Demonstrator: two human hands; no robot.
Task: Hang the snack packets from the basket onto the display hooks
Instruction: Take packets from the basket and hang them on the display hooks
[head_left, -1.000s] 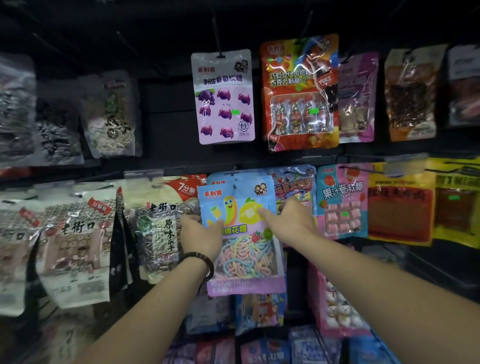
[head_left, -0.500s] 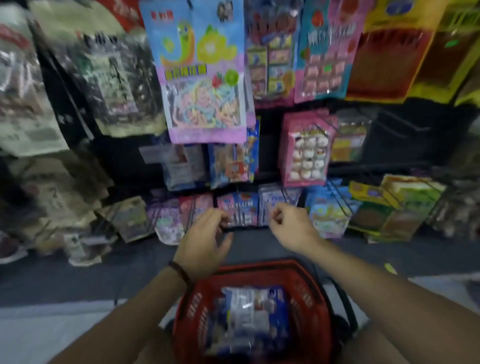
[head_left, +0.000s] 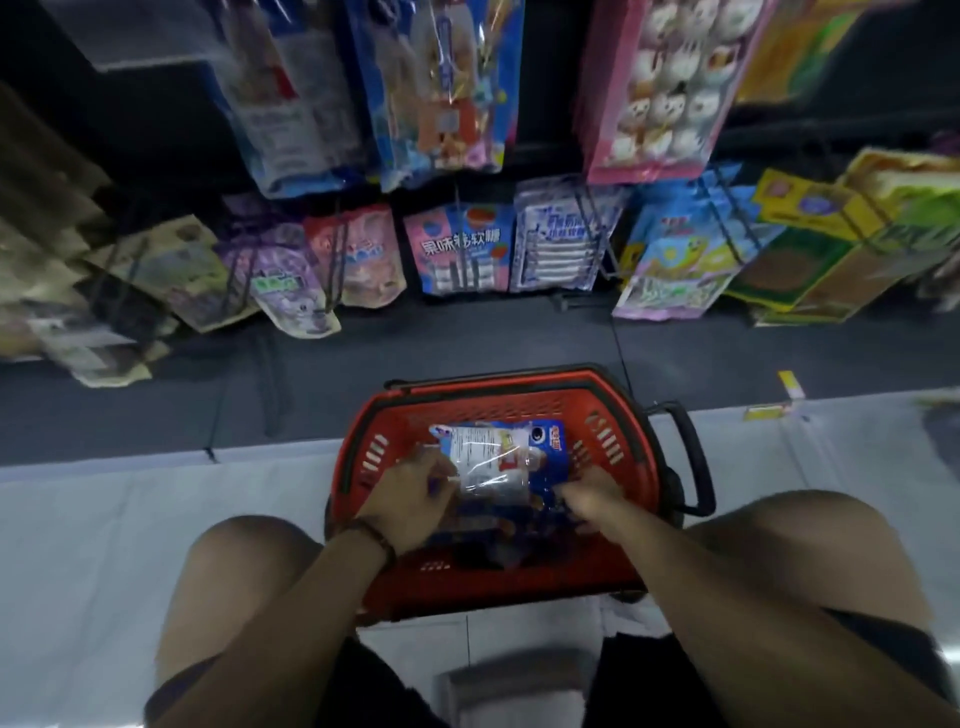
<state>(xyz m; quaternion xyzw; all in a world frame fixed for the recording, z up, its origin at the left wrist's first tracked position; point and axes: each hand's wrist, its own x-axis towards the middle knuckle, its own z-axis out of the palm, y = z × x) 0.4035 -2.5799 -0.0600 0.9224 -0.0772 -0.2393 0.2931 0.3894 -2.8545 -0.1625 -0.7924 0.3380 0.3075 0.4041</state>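
**Left hand (head_left: 415, 501) and right hand (head_left: 589, 499): lifting the next packet from the red basket (head_left: 493, 391)**

Both hands are down inside the red basket, which stands on the floor between the person's knees, just in front of the display. The left hand grips the left edge of the blue snack packet (head_left: 493, 454), fingers curled round it. The right hand pinches the packet's lower right corner. The packet lies flat on top of the other stock in the basket, with its clear window facing up.

Procedure for this step, as judged from the present position:

1. Lift the packet straight up and clear of the basket rim. Film packets below may cling and come up with it, so shake loose any that follow.
2. Turn the packet until its printed face points outward and its top edge is uppermost. The hang hole cannot be made out at this moment; locate it before raising the packet.
3. Pinch the header near the hole, not the filled body, to keep the hole taut.
4. Choose a hook among the display hooks (head_left: 597, 234) that carries matching stock.
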